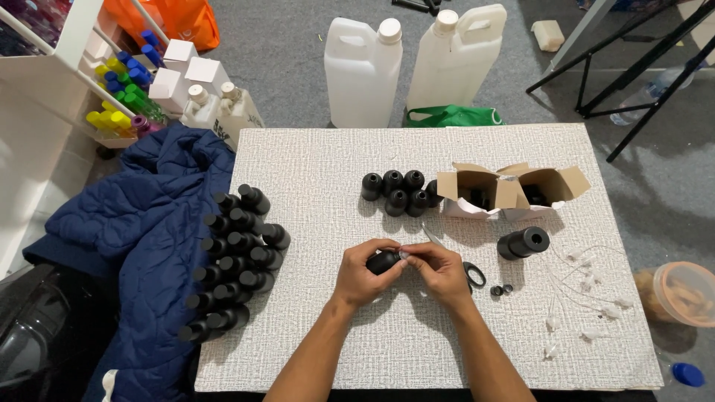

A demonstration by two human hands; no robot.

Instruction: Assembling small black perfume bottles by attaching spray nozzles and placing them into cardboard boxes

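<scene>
Resting low at the near edge of the white textured surface (447,156), both forearms converged on one small black bottle (382,261). The left hand (363,272) was closed around the bottle's body, holding it sideways and steady; the right hand (438,269) was pinched at the neck end on a small pale piece (404,254), too small to identify, a hold that seemed suited to fitting something to the mouth.

At 3 o'clock of the hands, just beside the right one: black-handled scissors (462,265), blade pointing away, within easy reach. Two tiny dark caps (501,289) lay next to the handles. Further at 3 to 4 o'clock: a scatter of thin clear tubes with white tips (588,286), loose and spread.

At 9 o'clock: roughly two dozen black bottles (234,264), lying packed in rows, partly against a dark blue quilted jacket (141,223) that overhung the left edge; the rows looked like sorted stock.

At 2 o'clock: one wider black cylinder (523,243) on its side.

At 12 o'clock: a cluster of six or so upright black bottles (398,191). At 1 o'clock: two opened cardboard cartons (510,192) with dark contents, flaps up.

Beyond the far edge, on the grey floor: two large white jugs (410,63), a green bag (454,117), smaller white bottles and boxes (208,97), coloured markers (123,97) on a white shelf.
</scene>
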